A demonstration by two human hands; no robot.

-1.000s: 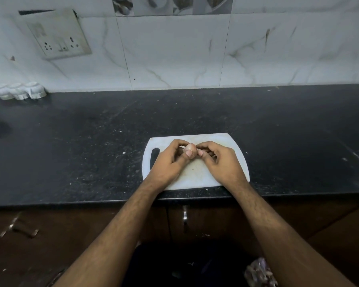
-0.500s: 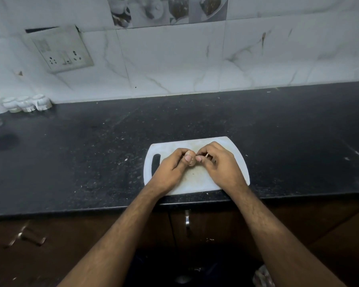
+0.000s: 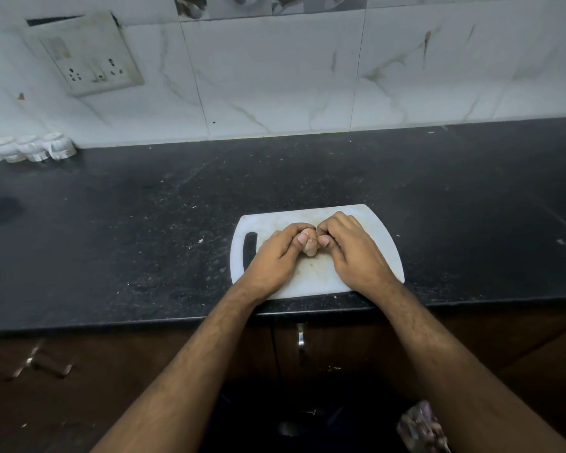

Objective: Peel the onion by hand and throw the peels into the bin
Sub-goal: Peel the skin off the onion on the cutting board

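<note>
Two hands close on one small onion [image 3: 309, 246] above the white cutting board [image 3: 314, 273] at the counter's [image 3: 144, 230] near edge: the left hand [image 3: 276, 253] curls round it, its grip firm, while the right hand [image 3: 350, 248] pinches at the skin with thumb and fingertips. Likely trouble: the pale, slick bulb could squirt free, or peel could tear into scraps that scatter; no bin is clearly visible
</note>
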